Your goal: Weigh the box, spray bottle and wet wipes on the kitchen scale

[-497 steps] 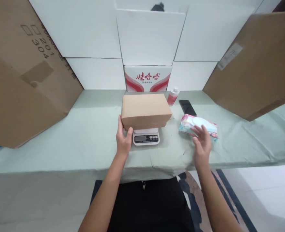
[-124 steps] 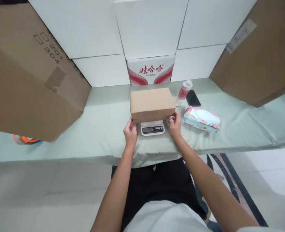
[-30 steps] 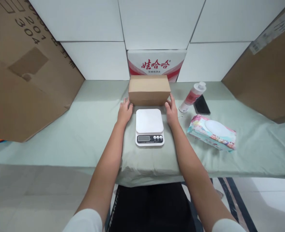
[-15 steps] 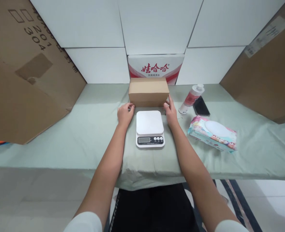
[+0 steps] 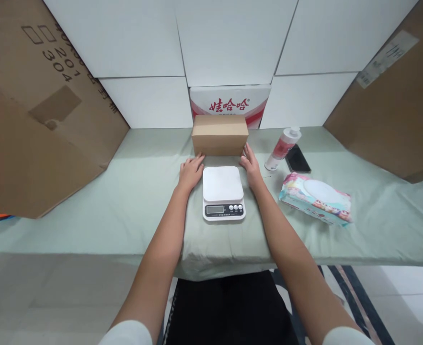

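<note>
The small brown box (image 5: 220,134) sits on the green table cloth (image 5: 125,206), just past the far edge of the white scale (image 5: 223,191). The scale's top is bare. The left hand (image 5: 190,170) lies flat and open on the cloth, near the box's left near corner; it holds nothing, and I cannot tell if its fingertips touch the box. The right hand (image 5: 250,165) is open too, with its fingers right by the box's right near corner (touching or almost).

What could go wrong? A push from either hand could slide the box back into the red and white carton (image 5: 230,104) just behind it. A right arm swinging wide could knock over the pink bottle (image 5: 282,148), which leans beside the black phone (image 5: 297,158). A bump to the scale could change its reading. The wipes pack (image 5: 316,197) lies well apart, to the right.
</note>
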Action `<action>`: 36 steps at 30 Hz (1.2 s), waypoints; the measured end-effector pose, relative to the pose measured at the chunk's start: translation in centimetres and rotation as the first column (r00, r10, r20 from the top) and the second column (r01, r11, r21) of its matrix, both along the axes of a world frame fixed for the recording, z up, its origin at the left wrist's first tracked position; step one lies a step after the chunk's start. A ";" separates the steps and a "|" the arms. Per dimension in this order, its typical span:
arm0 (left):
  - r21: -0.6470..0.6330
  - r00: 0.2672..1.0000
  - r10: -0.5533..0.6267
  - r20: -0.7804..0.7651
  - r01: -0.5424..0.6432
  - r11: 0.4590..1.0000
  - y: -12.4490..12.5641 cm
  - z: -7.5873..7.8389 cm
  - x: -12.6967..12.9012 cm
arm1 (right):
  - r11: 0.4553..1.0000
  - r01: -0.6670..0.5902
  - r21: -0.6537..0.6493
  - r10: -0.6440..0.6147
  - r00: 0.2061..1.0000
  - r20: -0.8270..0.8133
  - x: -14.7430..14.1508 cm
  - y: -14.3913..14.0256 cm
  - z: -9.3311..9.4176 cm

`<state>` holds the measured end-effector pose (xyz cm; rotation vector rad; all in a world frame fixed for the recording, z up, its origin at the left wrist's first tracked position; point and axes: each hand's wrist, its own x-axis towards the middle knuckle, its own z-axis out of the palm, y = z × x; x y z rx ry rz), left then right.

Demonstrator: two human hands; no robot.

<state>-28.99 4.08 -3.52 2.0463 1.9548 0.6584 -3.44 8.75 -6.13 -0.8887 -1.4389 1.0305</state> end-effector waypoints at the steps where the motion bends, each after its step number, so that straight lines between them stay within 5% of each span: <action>1: -0.007 1.000 -0.006 -0.010 0.006 1.000 0.0 0.0 0.0 | 0.999 0.027 0.028 -0.027 1.000 0.007 0.0 -0.4 0.3; 4: -0.016 1.000 -0.013 -0.018 0.012 1.000 0.0 0.0 0.0 | 0.920 0.285 0.271 -0.313 0.947 0.067 0.5 -2.0 1.6; 7: -0.007 1.000 -0.006 -0.013 0.006 1.000 0.0 0.0 -0.1 | 0.618 0.586 0.524 -0.695 0.718 0.017 1.8 -3.2 2.7; 9: 0.001 1.000 -0.002 0.000 0.002 1.000 0.1 -0.1 -0.1 | 0.470 0.707 0.529 -0.823 0.568 -0.029 2.7 -3.0 2.6; 11: 0.012 1.000 0.002 0.026 -0.003 1.000 0.2 -0.2 -0.1 | 0.436 0.782 0.445 -0.868 0.496 -0.020 3.5 -1.9 2.0; 16: 0.075 0.994 -0.016 0.110 0.008 0.997 0.5 -0.6 -0.3 | 0.540 0.823 0.176 -0.840 0.539 0.057 4.9 0.9 0.0; 19: 0.108 0.990 -0.027 0.138 0.013 0.994 0.5 -0.7 -0.4 | 0.587 0.791 0.171 -0.806 0.591 0.036 4.9 0.8 0.2; 23: 0.114 0.990 -0.033 0.135 0.018 0.993 0.3 -0.5 -0.3 | 0.770 0.534 0.348 -0.579 0.815 0.030 3.1 -1.2 2.4; 27: 0.099 0.990 -0.034 0.137 0.020 0.995 0.2 -0.4 -0.2 | 0.886 0.213 0.412 -0.276 0.956 0.099 0.4 -3.8 4.3; 32: 0.088 0.998 0.007 0.066 -0.013 0.996 0.1 -0.3 0.3 | 0.947 -0.065 0.316 0.019 0.989 0.146 -2.0 -5.9 5.1; 36: 0.082 0.999 0.022 0.048 -0.026 0.996 0.0 -0.2 0.7 | 0.955 -0.115 0.273 0.070 0.983 0.169 -2.2 -6.0 4.8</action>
